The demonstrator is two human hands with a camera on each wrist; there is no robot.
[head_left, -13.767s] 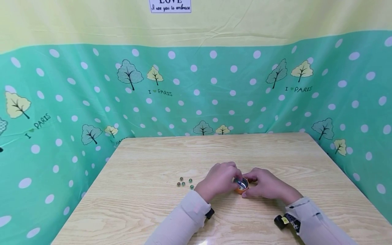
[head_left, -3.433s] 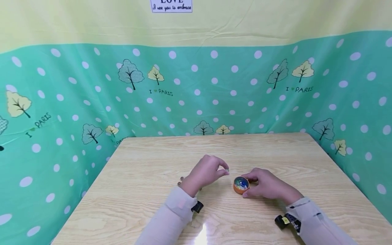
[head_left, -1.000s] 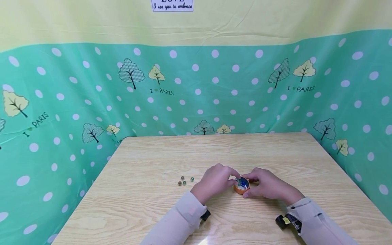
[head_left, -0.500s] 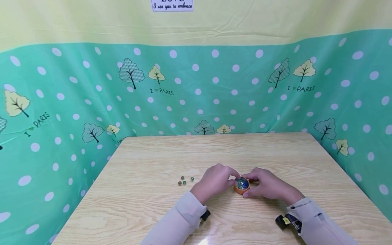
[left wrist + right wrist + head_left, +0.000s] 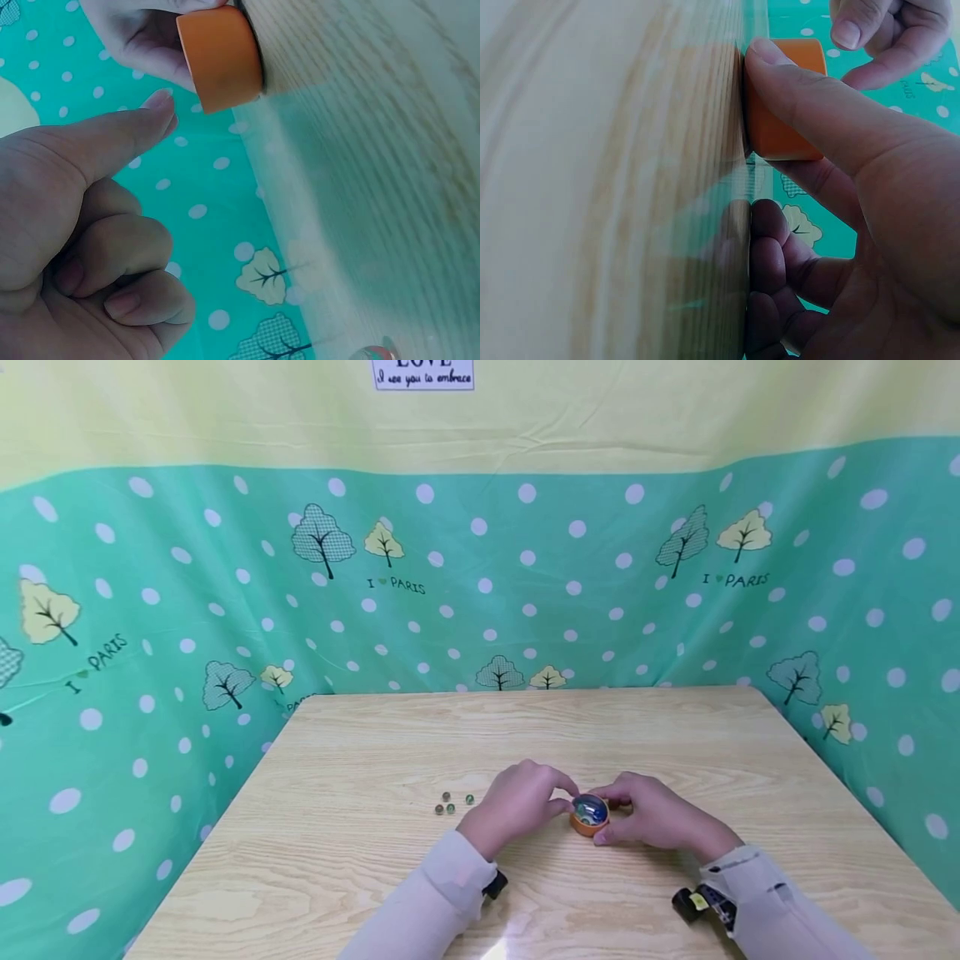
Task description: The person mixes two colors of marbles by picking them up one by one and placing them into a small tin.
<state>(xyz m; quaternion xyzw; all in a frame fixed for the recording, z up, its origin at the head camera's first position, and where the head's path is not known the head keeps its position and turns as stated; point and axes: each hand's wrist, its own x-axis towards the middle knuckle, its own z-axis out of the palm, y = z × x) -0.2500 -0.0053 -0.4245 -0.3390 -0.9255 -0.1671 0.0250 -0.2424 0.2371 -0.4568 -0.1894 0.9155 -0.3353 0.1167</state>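
A small round orange container (image 5: 591,815) with a shiny, dark blue-looking inside stands on the wooden table. My right hand (image 5: 652,810) grips it from the right, thumb on the near side and fingers on the far side. In the right wrist view the thumb lies along its orange wall (image 5: 791,112). My left hand (image 5: 521,802) hovers at the container's left rim, thumb and index finger parted with nothing between them. The left wrist view shows its other fingers loosely curled. Left of that hand, several small glass marbles (image 5: 451,808) lie on the table.
The light wooden table (image 5: 360,877) meets a green dotted curtain (image 5: 420,602) at its back and sides. A black wrist camera (image 5: 690,903) sits below the right wrist. One marble (image 5: 377,352) shows at the bottom of the left wrist view.
Over the last second the left hand lets go of a greenish marble at the container and draws slightly left. Fewer marbles lie on the table than earlier. The right hand keeps its grip.
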